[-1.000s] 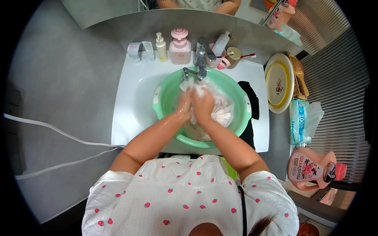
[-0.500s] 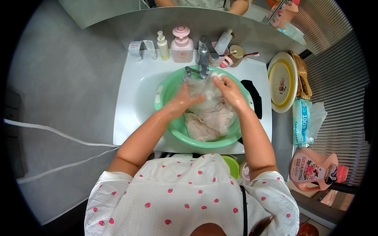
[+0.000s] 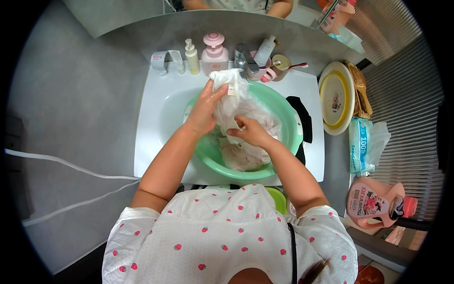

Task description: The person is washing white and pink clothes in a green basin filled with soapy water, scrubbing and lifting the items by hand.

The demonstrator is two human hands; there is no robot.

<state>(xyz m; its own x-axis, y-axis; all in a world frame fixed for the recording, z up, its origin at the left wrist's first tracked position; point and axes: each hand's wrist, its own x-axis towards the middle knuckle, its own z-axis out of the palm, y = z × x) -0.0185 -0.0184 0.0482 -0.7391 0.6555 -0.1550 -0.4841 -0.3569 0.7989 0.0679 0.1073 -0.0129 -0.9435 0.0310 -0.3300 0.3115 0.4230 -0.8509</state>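
A wet white garment [image 3: 229, 111] with a small label hangs lifted over a light green basin [image 3: 270, 94]. My left hand [image 3: 203, 110] grips it from the left, the bunched top standing above my fingers near the tap. Lower down, my right hand [image 3: 251, 132] is closed on a fold of the same garment, thumb and fingers pinching from the right. Under both hands, a pale pinkish cloth [image 3: 242, 157] lies crumpled in the basin, and sheer white fabric spreads at its right. Where one piece of cloth ends and another begins I cannot tell.
The basin sits in a white sink [image 3: 158, 113]; the tap [image 3: 242, 61] is partly covered. Behind stand a pink pump bottle [image 3: 215, 54], a white pump bottle [image 3: 191, 57] and cups with toothbrushes. Black cloth [image 3: 302, 118] lies at right, beyond it tissues [image 3: 362, 146] and a pink jug [image 3: 373, 201].
The white garment has risen out of the basin toward the tap, gathered in my left hand. My right hand has moved down and left, from beside the tap to the garment's lower part.
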